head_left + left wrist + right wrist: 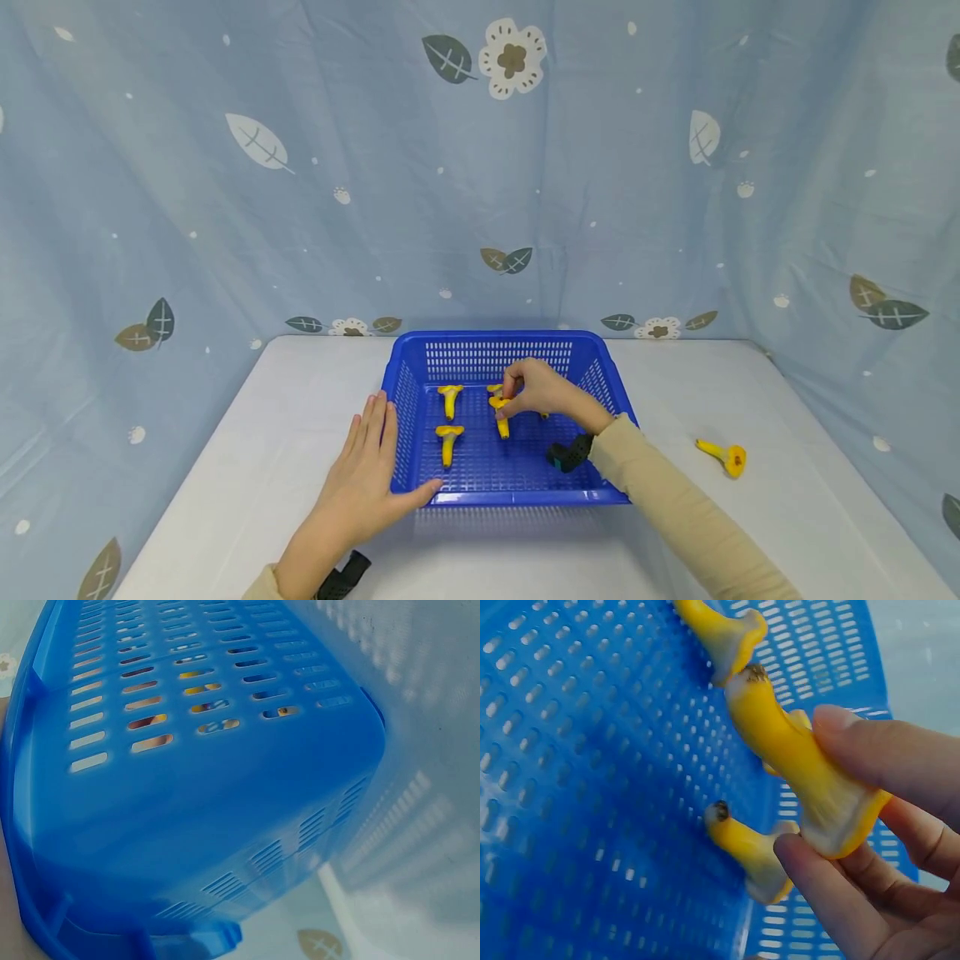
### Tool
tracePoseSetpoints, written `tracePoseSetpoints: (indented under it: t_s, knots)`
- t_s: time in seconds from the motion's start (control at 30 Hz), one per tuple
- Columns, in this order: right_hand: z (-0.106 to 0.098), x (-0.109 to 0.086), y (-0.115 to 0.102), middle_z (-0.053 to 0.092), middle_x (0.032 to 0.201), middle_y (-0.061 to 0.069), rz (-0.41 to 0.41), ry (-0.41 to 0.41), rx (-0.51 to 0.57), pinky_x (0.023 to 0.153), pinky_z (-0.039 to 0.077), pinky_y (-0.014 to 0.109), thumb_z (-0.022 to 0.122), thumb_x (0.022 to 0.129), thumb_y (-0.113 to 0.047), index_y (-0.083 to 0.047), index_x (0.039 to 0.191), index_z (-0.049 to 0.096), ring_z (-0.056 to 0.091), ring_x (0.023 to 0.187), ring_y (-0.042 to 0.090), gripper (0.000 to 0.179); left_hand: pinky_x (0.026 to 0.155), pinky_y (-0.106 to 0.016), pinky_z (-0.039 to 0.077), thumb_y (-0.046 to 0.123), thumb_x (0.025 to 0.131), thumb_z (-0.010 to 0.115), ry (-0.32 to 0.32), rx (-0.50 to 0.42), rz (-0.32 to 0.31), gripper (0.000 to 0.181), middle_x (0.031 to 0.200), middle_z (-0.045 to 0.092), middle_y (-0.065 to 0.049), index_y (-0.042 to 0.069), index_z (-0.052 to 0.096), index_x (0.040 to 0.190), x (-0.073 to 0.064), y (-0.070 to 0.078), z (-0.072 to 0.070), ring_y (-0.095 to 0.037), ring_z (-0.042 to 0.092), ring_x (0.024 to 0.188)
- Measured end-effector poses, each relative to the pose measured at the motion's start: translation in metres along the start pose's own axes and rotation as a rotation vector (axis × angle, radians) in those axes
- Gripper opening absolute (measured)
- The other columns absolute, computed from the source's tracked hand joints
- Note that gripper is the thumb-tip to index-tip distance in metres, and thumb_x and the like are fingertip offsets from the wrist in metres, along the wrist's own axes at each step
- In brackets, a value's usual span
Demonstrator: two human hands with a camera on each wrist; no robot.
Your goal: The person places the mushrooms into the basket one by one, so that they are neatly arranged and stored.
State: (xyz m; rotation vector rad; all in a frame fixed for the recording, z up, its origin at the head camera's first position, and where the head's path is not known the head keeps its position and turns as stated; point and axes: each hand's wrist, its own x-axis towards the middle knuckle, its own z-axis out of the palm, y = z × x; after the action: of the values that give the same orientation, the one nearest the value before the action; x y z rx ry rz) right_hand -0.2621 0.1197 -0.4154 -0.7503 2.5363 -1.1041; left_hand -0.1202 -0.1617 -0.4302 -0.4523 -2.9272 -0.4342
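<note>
My right hand [542, 388] pinches a yellow mushroom [502, 418] between thumb and fingers, above the floor of a blue plastic basket [517, 498]. The right wrist view shows this mushroom's flared cap against the fingers, its dark-tipped stem pointing away. My left hand [365, 475] rests along the basket's left rim, fingers straight, with the thumb at the near left corner. Two more mushrooms lie in the left half, one at the back [450, 401] and one nearer [447, 445]. Others, partly hidden, lie behind the right hand.
Outside the basket, to its right, a single yellow mushroom [724, 457] lies on the white tabletop [697, 392]. Behind the table hangs a blue curtain [375, 208] with leaf and flower prints. The basket's slotted walls stand up around its floor.
</note>
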Motion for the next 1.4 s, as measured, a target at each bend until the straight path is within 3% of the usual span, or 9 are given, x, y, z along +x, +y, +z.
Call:
tracePoseSetpoints:
  t_s: [0.2, 0.3, 0.6, 1.07, 1.4]
  knots:
    - [0.007, 0.002, 0.004, 0.063, 0.070, -0.003, -0.061, -0.134, -0.053, 0.057, 0.048, 0.024, 0.089, 0.074, -0.014, -0.010, 0.071, 0.063, 0.058, 0.064, 0.012, 0.026, 0.120, -0.055, 0.012, 0.080, 0.080, 0.054, 0.001, 0.000, -0.001, 0.122, 0.163, 0.003, -0.024, -0.009, 0.016, 0.154, 0.000, 0.000, -0.001, -0.037, -0.002, 0.151]
    - [0.011, 0.003, 0.005, 0.062, 0.068, -0.004, -0.053, -0.175, -0.079, 0.056, 0.047, 0.023, 0.089, 0.073, -0.015, -0.011, 0.069, 0.063, 0.056, 0.061, 0.011, 0.027, 0.120, -0.055, 0.012, 0.080, 0.080, 0.054, -0.003, -0.007, -0.003, 0.122, 0.163, 0.003, -0.024, -0.009, 0.016, 0.154, 0.000, 0.000, -0.001, -0.037, -0.002, 0.151]
    - [0.017, 0.001, 0.009, 0.055, 0.064, -0.007, -0.109, -0.182, -0.166, 0.053, 0.042, 0.019, 0.090, 0.073, -0.016, -0.010, 0.068, 0.061, 0.049, 0.058, 0.006, 0.030, 0.120, -0.055, 0.013, 0.080, 0.080, 0.055, -0.001, 0.001, -0.002, 0.122, 0.163, 0.003, -0.024, -0.008, 0.015, 0.155, -0.001, 0.000, 0.001, -0.036, -0.002, 0.151]
    - [0.025, 0.006, 0.011, 0.051, 0.061, -0.009, -0.127, -0.168, -0.253, 0.052, 0.040, 0.019, 0.090, 0.072, -0.020, -0.014, 0.066, 0.058, 0.047, 0.056, 0.005, 0.034, 0.120, -0.055, 0.013, 0.082, 0.080, 0.052, -0.005, 0.008, -0.003, 0.122, 0.163, 0.004, -0.024, -0.009, 0.017, 0.154, -0.001, 0.000, 0.000, -0.038, 0.001, 0.151]
    - [0.021, 0.003, 0.005, 0.053, 0.064, -0.006, -0.113, -0.179, -0.256, 0.052, 0.039, 0.020, 0.090, 0.072, -0.021, -0.011, 0.071, 0.063, 0.047, 0.057, 0.007, 0.030, 0.120, -0.054, 0.013, 0.081, 0.080, 0.052, -0.003, 0.006, -0.003, 0.122, 0.164, 0.003, -0.024, -0.008, 0.016, 0.154, -0.001, 0.000, 0.000, -0.037, -0.001, 0.151]
